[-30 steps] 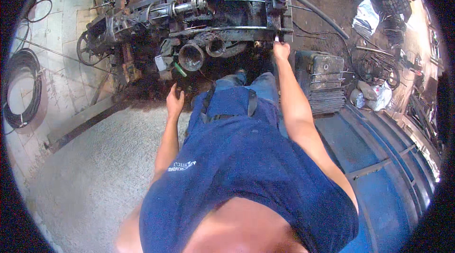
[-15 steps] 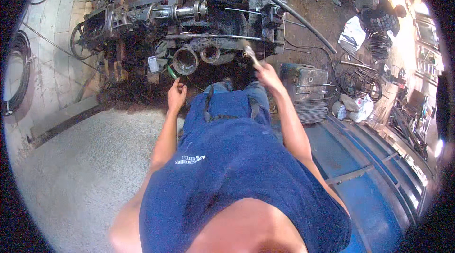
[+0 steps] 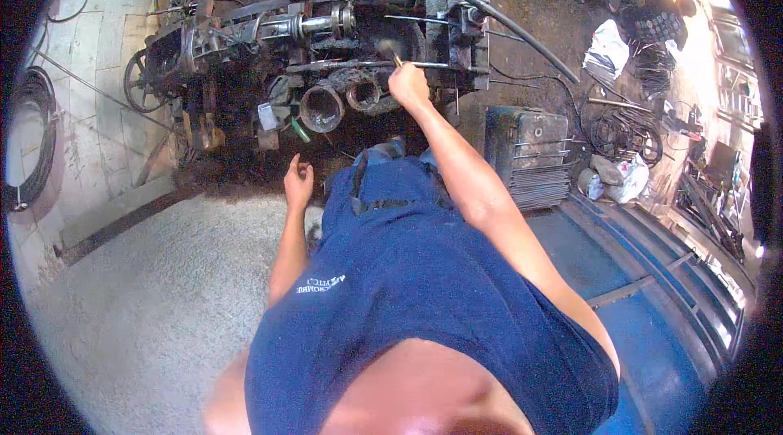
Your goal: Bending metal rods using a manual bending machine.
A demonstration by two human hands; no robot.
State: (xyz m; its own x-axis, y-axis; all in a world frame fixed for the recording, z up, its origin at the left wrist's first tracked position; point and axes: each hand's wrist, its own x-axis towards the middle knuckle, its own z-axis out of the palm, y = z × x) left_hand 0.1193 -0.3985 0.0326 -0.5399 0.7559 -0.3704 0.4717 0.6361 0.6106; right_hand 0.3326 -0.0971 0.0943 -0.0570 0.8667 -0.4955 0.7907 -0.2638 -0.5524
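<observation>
A dark, greasy machine point(image 3: 273, 27) with a bare metal shaft and long rods lies across the far side. My right hand point(image 3: 409, 86) is closed around the short handle of what looks like a brush point(image 3: 397, 58). The blurred grey head of this brush is over the machine's dark middle, beyond the front rod. Two round, open metal cups point(image 3: 322, 109) sit left of that hand. My left hand point(image 3: 298, 181) is raised with fingers apart and holds nothing. A green object, perhaps a small bottle point(image 3: 300, 129), lies just beyond its fingertips, without contact.
A long grey pipe point(image 3: 489, 11) slants behind the machine at the right. Right of my arm stands a dark metal case point(image 3: 530, 137) with rods on it, and nearer lies a blue metal panel point(image 3: 620, 296). Coiled black hose point(image 3: 41, 137) hangs at the left wall.
My right hand has moved left and farther out with the brush, over the machine. My left hand has drawn back from the green object, its fingers now apart.
</observation>
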